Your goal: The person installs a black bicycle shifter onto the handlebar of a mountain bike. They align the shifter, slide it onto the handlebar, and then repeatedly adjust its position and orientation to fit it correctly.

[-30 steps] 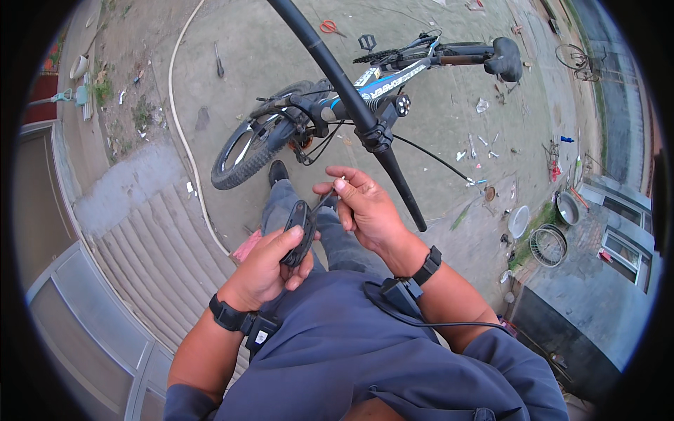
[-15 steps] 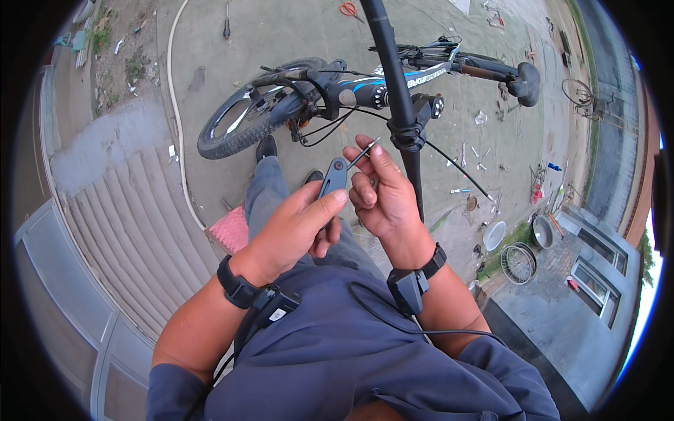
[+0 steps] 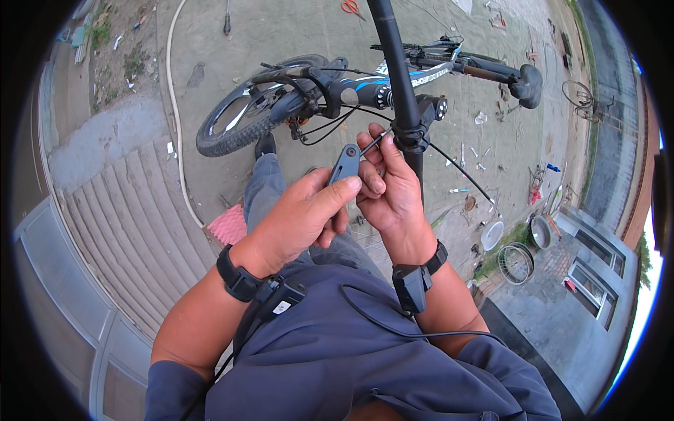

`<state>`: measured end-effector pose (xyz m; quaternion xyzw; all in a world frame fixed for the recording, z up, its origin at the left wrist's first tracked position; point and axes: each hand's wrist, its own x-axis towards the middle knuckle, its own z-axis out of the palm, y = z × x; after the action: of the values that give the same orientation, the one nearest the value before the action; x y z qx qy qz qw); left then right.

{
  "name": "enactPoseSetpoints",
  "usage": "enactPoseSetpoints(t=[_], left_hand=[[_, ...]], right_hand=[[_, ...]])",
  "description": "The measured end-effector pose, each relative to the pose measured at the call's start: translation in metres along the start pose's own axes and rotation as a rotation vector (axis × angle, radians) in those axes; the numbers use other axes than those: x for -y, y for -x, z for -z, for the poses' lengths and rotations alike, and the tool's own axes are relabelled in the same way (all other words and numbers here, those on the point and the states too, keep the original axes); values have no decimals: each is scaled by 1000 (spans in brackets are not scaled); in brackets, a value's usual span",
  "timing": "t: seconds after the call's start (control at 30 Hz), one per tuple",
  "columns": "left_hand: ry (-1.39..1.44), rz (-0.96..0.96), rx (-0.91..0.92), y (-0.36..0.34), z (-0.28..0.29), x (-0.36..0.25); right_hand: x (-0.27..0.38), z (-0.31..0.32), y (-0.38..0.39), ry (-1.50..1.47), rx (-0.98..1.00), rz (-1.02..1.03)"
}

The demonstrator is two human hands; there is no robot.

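Note:
My left hand (image 3: 298, 214) is closed round the grey handle of a folding hex key tool (image 3: 344, 165), thumb along its side. One thin dark key (image 3: 375, 142) is folded out, pointing up and right. My right hand (image 3: 397, 196) pinches that key between thumb and fingers. The key's end lies beside the black clamp (image 3: 411, 138) on the bicycle's handlebar (image 3: 398, 63); whether it sits in a bolt I cannot tell. Beyond my hands the black, white and blue bicycle (image 3: 365, 93) stands with its front wheel (image 3: 235, 116) at the left.
A pale hose (image 3: 173, 98) runs along the left beside ridged concrete (image 3: 133, 224). A pink cloth (image 3: 228, 229) lies near my leg. Scattered on the ground are red-handled scissors (image 3: 350, 7), a screwdriver (image 3: 227, 24), several small tools, a basin (image 3: 540, 231) and a wheel rim (image 3: 516, 263).
Both hands have moved slightly right and the tool with them. The key's end has come from open space to the handlebar clamp.

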<state>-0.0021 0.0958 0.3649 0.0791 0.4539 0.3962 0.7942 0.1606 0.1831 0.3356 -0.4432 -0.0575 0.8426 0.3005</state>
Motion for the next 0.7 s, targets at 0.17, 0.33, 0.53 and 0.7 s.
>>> enactPoseSetpoints(t=[0.17, 0.33, 0.53, 0.7], left_hand=[[-21, 4, -9, -2, 0, 1], [183, 70, 54, -2, 5, -2], [148, 75, 41, -1, 4, -5], [163, 75, 50, -1, 5, -5]], right_hand=[[-1, 2, -1, -35, 8, 2], [0, 0, -1, -27, 7, -20], [-1, -5, -1, -85, -29, -23], [-1, -2, 0, -80, -6, -34]])
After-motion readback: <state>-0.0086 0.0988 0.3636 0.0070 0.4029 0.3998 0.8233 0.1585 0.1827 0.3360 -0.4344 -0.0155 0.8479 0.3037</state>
